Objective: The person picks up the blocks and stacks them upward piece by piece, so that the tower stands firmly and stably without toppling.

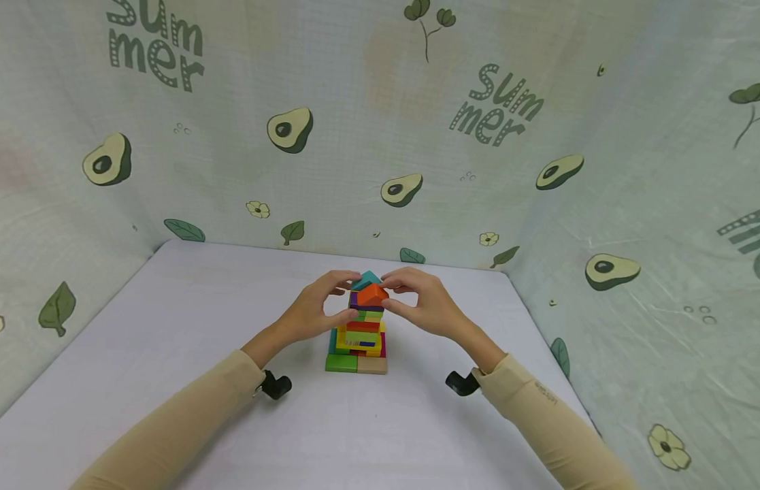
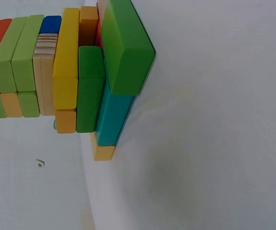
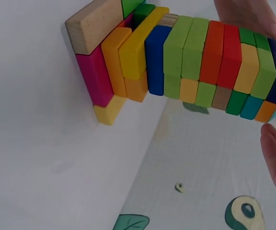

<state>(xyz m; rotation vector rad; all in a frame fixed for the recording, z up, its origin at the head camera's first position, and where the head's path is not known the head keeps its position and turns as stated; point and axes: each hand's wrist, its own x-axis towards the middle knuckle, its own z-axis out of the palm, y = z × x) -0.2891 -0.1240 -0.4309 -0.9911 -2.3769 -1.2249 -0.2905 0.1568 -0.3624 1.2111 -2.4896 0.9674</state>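
Observation:
A tower of colourful wooden blocks (image 1: 362, 337) stands on the white table. At its top sit an orange triangular block (image 1: 372, 295) and, behind it, a teal triangular block (image 1: 367, 280). My left hand (image 1: 314, 307) is on the left of the top, fingertips at the teal block and thumb beside the purple block under the orange one. On the other side, my right hand (image 1: 430, 303) has its index finger near the teal block and its thumb at the orange block's right edge. In the right wrist view, the right hand's fingers (image 3: 274, 148) appear close beside the tower's upper end.
The tower's wider base has a green block (image 1: 341, 363) and a plain wood block (image 1: 371, 365) at the front. White cloth (image 1: 233, 408) covers the table. Behind and at the sides hangs a printed fabric (image 1: 355, 136) with avocados and leaves. Both wrists wear black camera mounts (image 1: 277, 386).

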